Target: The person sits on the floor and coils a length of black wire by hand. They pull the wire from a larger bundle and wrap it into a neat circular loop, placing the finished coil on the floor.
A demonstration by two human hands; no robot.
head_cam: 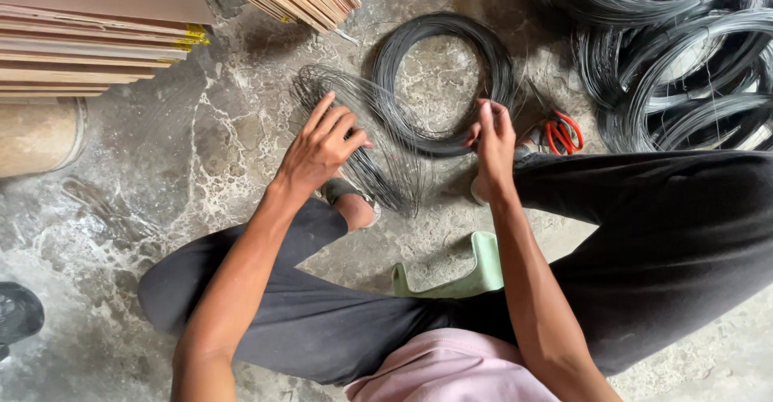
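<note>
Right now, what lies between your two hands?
Head view: thin dark wire strands and the near arc of the wire coil lie between left hand and right hand.

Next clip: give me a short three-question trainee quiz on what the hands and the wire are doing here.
1. True or false: the left hand rests on a bundle of cut wire strands.
2. What lies on the floor just right of the right hand?
A. a hammer
B. red-handled cutters
C. a tape measure
3. Fill in: the person sits on a low ____ stool.

Key
1. True; its fingers spread over the strands.
2. B; the red-handled cutters lie beside the wire coil, whose lower edge the right hand pinches.
3. Green; the green stool shows between the legs.
</note>
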